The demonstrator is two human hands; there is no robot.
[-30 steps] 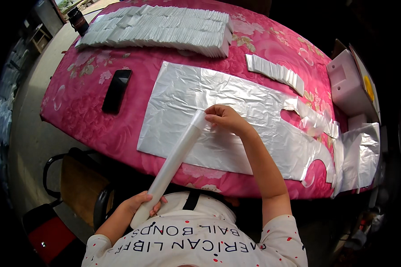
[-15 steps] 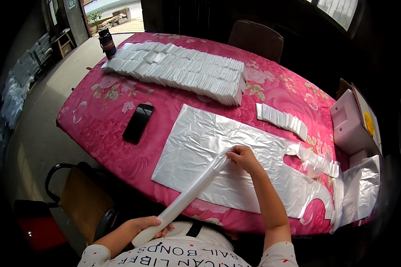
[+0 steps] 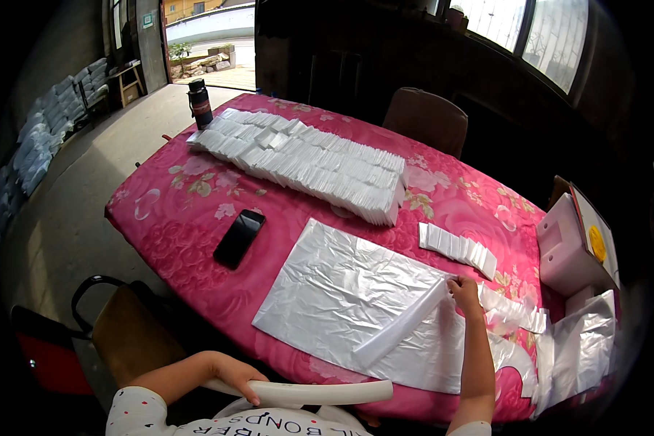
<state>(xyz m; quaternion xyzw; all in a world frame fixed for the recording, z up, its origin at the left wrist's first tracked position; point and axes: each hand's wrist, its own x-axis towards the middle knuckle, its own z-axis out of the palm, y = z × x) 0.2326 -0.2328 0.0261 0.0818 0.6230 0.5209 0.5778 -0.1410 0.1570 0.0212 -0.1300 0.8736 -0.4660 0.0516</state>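
My left hand [image 3: 238,374] is wrapped round a smooth white tube [image 3: 334,393] held low in front of my body, lying nearly level past the table's near edge. Over the middle of the table, my right hand [image 3: 466,294] pinches the upper end of a narrow folded strip of white plastic film [image 3: 403,327]. The strip slants down to the left. Beneath it lie flat, silvery plastic bags [image 3: 327,280], spread and wrinkled, with cut-out curves at their right end. Tube and strip are apart.
Rows of folded white packets [image 3: 291,160] fill the far side; a shorter row [image 3: 458,251] lies nearer right. A black phone [image 3: 239,239], a dark bottle [image 3: 200,105] and a white foam box [image 3: 570,240] stand or lie on the pink tablecloth [image 3: 174,247]. Chairs [image 3: 134,334] stand around.
The film strip has come off the tube. My right hand has moved right with it, while my left hand has swung the tube from a slant to nearly level. The view has tilted up.
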